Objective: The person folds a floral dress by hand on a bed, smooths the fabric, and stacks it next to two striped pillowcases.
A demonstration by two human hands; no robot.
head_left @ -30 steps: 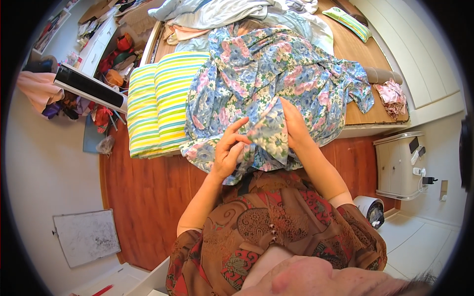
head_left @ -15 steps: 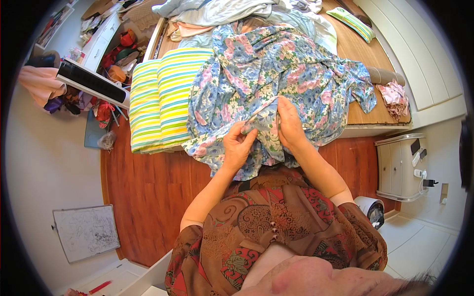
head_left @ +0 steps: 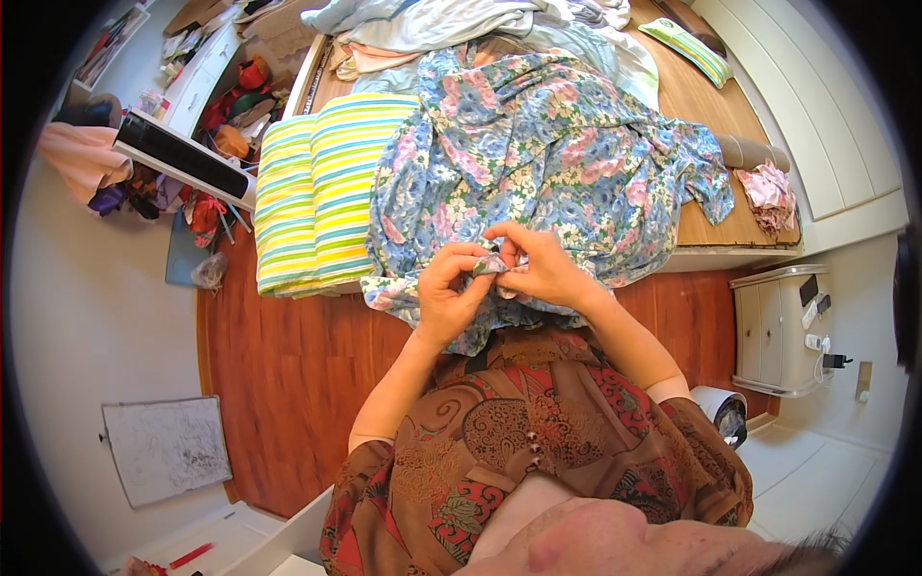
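A blue, pink and white floral garment [head_left: 538,144] is spread over the near edge of the bed, with a sleeve reaching to the right. My left hand [head_left: 449,293] pinches part of its edge between thumb and fingers. Close beside it, my right hand [head_left: 545,271] grips the same bit of cloth, thumb and fingertips together. Between the hands the fabric is bunched up; whether a button or other small part lies there is hidden by the fingers. Left of the garment lies folded bedding [head_left: 312,197] with green, yellow and blue stripes.
Rumpled light clothes [head_left: 442,29] lie across the far side of the bed. A small striped pillow [head_left: 687,50] and a pink cloth [head_left: 766,199] are on the right. A cream cabinet [head_left: 783,331] stands at right, a whiteboard [head_left: 168,451] leans at lower left.
My right hand has come down and left toward my left hand, from farther up the cloth edge. Both hands now meet at one bunched spot of the garment.
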